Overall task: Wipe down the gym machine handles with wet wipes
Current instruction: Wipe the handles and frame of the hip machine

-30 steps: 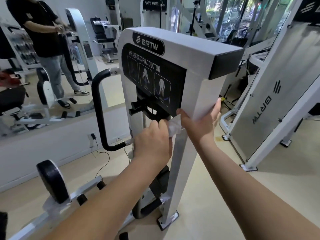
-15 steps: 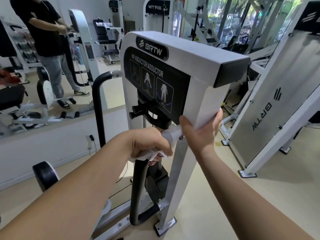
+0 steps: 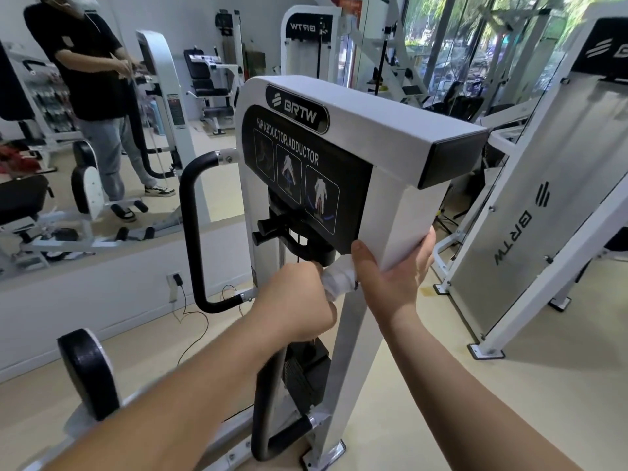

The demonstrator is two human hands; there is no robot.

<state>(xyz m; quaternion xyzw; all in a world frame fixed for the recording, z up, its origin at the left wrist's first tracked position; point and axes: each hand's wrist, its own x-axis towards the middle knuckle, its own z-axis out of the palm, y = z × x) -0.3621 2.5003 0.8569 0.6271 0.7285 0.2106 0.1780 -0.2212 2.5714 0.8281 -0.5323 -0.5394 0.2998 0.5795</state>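
A white hip abductor/adductor machine (image 3: 373,130) stands in front of me. It has two black loop handles. The near handle (image 3: 265,419) runs from just under the instruction panel down to the base. My left hand (image 3: 295,300) grips the handle's top end through a white wet wipe (image 3: 338,278), which bunches out beside my knuckles. My right hand (image 3: 394,277) holds the lower corner of the white housing, thumb on the front and fingers round the side. The far handle (image 3: 190,232) on the left side is bare.
A wall mirror (image 3: 68,164) at left reflects a person and other machines. A black roller pad (image 3: 88,372) sits low at left, with a wall socket and cable (image 3: 176,283) behind it. Another white BRTW machine frame (image 3: 530,232) stands close on the right. The floor is beige.
My left hand slid the wipe down the near handle, then back up to its top end. My right hand stayed on the housing corner.
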